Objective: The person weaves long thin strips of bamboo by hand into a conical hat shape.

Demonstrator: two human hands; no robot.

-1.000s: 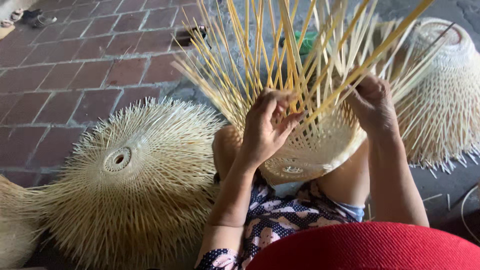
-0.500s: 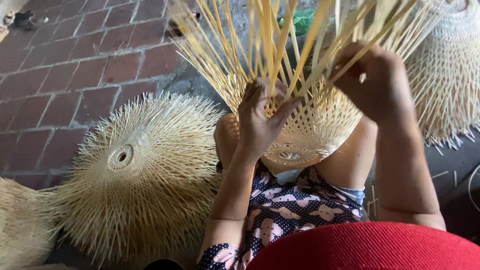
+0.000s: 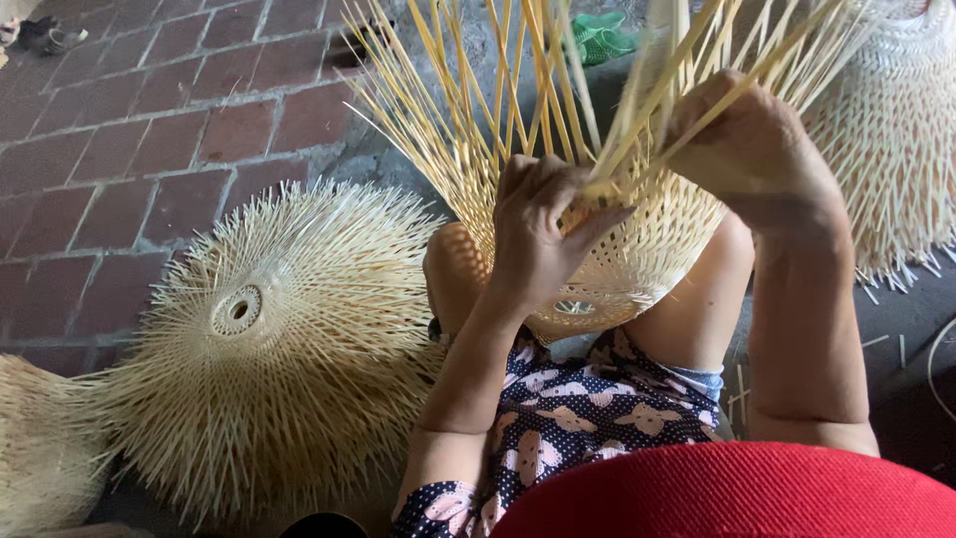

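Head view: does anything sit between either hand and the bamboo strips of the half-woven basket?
Nothing visible does. The left hand rests directly on the woven wall of the half-woven basket, and the right hand is closed around several upright bamboo strips.

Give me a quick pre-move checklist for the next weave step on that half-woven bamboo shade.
1. Left hand braces the woven wall of the half-woven bamboo shade: ok.
2. Right hand closed on a bundle of loose bamboo strips: ok.
3. Shade held between the knees, opening up: ok.
4. Free strips fan upward, unbroken where visible: ok.
5. Which strip goes next: cannot tell, the right hand's fingers hide the crossing.
6. Finished shade on the brick floor lies apart from both hands: ok.
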